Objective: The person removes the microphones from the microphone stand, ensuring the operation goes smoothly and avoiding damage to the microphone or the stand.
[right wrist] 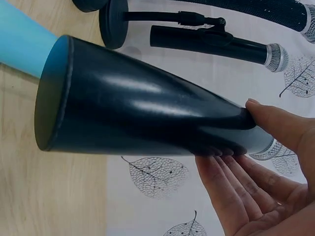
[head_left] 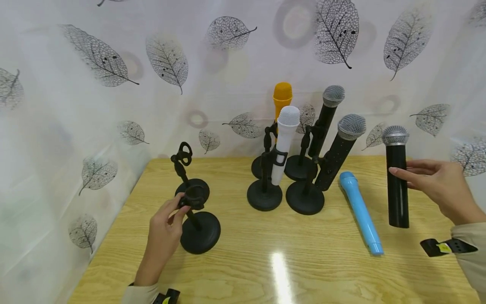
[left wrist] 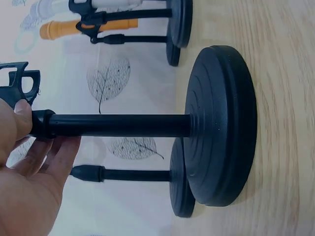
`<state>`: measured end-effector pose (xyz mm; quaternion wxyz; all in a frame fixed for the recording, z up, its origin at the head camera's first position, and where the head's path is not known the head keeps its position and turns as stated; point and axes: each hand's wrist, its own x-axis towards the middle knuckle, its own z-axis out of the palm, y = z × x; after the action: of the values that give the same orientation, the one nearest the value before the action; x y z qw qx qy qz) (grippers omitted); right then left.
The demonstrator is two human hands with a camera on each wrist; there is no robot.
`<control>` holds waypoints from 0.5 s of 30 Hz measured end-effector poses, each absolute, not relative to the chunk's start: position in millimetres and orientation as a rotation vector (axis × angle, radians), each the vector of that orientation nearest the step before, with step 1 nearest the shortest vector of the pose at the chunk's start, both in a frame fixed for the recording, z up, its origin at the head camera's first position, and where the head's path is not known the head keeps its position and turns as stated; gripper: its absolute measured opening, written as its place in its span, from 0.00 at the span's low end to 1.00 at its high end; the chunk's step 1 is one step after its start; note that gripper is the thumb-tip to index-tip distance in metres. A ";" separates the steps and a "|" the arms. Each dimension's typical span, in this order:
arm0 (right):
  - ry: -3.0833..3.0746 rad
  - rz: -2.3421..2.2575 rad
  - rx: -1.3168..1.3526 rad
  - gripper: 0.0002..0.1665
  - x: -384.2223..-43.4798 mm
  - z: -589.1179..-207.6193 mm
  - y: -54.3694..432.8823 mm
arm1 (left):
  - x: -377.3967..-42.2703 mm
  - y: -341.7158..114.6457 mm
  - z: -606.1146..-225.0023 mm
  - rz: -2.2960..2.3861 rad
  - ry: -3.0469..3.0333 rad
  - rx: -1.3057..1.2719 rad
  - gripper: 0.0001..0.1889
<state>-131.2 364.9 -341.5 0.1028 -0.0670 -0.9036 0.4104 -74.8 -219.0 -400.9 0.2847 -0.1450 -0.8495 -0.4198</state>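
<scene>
At the left of the head view, my left hand (head_left: 165, 226) grips the top of a black desk microphone stand (head_left: 201, 233), by its clip. In the left wrist view, fingers and thumb hold the stand just under the empty clip (left wrist: 19, 83), above its round base (left wrist: 221, 125). On the right, my right hand (head_left: 446, 185) pinches a black microphone (head_left: 398, 190) by its body, silver grille up. The right wrist view shows this microphone's flat bottom end (right wrist: 53, 93) free, with the thumb on one side and the fingers on the other.
A second stand with an empty clip (head_left: 185, 154) is behind the held one. Mid-table, several stands hold a white microphone (head_left: 284, 139), an orange one (head_left: 282, 95) and two black ones. A blue microphone (head_left: 360, 211) lies on the wooden table (head_left: 243, 266). A leaf-print curtain hangs behind.
</scene>
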 end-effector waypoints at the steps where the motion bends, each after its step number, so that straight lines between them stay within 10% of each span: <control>1: -2.675 1.217 -0.208 0.46 -131.9 -343.1 366.4 | -75.0 -220.4 -401.1 -1.130 -2.269 -0.379 0.21; 15: -2.866 1.293 -0.244 0.49 -133.2 -366.9 379.8 | -82.7 -236.8 -399.1 -1.234 -2.260 -0.274 0.20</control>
<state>-133.2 379.8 -366.9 -0.0059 -0.0774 -0.9088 0.4099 -82.7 -236.8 -399.1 0.2723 -0.1017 -0.8398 -0.4586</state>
